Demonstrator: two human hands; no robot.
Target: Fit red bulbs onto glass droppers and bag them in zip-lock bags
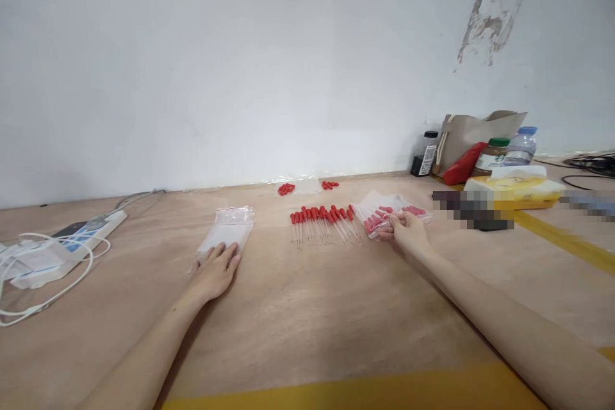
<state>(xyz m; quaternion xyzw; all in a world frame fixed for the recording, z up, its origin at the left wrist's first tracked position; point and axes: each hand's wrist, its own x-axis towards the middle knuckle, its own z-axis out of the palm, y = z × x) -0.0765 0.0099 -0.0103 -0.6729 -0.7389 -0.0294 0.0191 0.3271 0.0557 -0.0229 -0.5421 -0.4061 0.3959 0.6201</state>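
Observation:
My left hand (217,271) lies with its fingers spread over the lower end of a stack of clear zip bags (229,225). Toward the right, my right hand (407,230) pinches the edge of a clear plastic bag (376,232) that has red rubber bulbs showing through it. This bag rests on a pile of similar bags (379,200), and the fingers hide part of it. Between my hands, a row of droppers (314,214) with red bulbs and thin clear tubes lies on the table, bulbs pointing to the wall.
Near the wall lie loose red bulbs (286,189) and more red bulbs (330,185) by clear plastic. A power strip (72,250) with white cables sits left. At right stand a tissue pack (516,189), a dark bottle (425,155), jars and a beige bag (464,134).

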